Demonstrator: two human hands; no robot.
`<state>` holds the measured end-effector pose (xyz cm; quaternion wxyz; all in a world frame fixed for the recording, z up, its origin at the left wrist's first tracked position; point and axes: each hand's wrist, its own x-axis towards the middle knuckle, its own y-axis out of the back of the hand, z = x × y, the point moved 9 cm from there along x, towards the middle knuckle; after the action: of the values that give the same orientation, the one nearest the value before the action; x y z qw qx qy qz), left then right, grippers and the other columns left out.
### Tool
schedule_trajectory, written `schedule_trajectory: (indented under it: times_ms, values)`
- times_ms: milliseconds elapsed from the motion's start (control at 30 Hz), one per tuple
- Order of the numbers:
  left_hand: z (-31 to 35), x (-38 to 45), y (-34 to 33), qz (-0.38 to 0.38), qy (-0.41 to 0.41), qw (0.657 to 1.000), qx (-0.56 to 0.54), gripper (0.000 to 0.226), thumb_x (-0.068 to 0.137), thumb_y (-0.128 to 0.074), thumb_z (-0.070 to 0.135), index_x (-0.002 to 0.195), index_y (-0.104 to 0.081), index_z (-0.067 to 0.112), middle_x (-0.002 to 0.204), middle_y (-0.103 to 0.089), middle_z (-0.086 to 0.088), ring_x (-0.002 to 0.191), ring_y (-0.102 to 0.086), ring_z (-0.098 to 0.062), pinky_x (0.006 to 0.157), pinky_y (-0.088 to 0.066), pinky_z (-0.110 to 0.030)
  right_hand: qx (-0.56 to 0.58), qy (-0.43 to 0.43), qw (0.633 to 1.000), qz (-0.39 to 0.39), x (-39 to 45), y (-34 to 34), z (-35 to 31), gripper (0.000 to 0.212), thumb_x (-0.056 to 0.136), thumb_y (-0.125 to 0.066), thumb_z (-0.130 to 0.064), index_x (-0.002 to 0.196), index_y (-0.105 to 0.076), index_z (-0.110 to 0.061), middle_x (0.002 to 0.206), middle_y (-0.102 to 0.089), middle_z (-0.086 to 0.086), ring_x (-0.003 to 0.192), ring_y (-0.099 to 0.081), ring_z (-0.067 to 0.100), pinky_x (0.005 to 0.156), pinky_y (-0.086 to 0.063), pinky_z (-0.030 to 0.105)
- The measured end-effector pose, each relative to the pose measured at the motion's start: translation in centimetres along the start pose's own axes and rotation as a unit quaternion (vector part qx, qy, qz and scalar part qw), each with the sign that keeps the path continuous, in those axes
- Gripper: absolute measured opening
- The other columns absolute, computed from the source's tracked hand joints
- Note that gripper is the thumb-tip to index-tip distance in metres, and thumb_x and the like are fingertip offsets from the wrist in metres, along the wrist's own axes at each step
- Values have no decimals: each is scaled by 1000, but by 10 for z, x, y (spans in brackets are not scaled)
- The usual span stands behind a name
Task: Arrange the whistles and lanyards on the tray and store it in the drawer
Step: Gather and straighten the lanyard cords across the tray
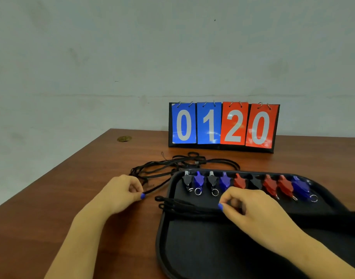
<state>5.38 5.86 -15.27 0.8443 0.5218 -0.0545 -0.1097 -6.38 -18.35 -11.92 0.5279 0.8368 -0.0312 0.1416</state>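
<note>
A black tray (192, 248) lies on the wooden table at the right. Several whistles stand in a row along its far side, black (187, 180), blue (198, 179) and red (270, 185). A folded bundle of black lanyards (180, 205) lies across the tray's middle. My right hand (251, 210) rests on this bundle, fingers curled and pinching it. A tangle of loose black lanyards (172, 164) lies on the table behind the tray's left corner. My left hand (122, 192) pinches one cord from this tangle, just left of the tray.
A flip scoreboard (223, 125) reading 0 1 2 0 stands at the back of the table (92, 168) against the wall. A round brass cable port (124, 138) sits near the far left corner. The table's left edge runs diagonally close to my left arm.
</note>
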Motion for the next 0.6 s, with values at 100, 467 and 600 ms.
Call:
schedule_trajectory:
  times_ms: [100, 467, 600]
  values:
    - [-12, -2, 26, 134, 45, 990, -15, 17, 88, -54, 17, 76, -52, 29, 88, -59, 4, 80, -56, -15, 71, -47, -32, 2, 1, 1000, -1, 0, -2, 0, 9, 88, -53, -39, 88, -59, -32, 70, -60, -12, 84, -51, -5, 63, -44, 18]
    - [-73, -60, 54, 511, 181, 584, -604, 23, 92, -41, 10, 74, -41, 25, 69, -51, 4, 54, -45, -8, 57, -38, -17, 7, -3, 1000, -2, 0, -2, 1, 8, 88, -52, -41, 86, -57, -35, 69, -59, -13, 77, -52, -6, 59, -42, 18]
    - [-72, -70, 54, 550, 206, 584, -561, 15, 93, -41, 13, 82, -44, 23, 90, -54, 4, 78, -51, -8, 72, -42, -9, 6, -7, 1000, -10, -1, -3, 1, 7, 88, -52, -41, 85, -57, -36, 72, -62, -11, 71, -56, 3, 62, -45, 18]
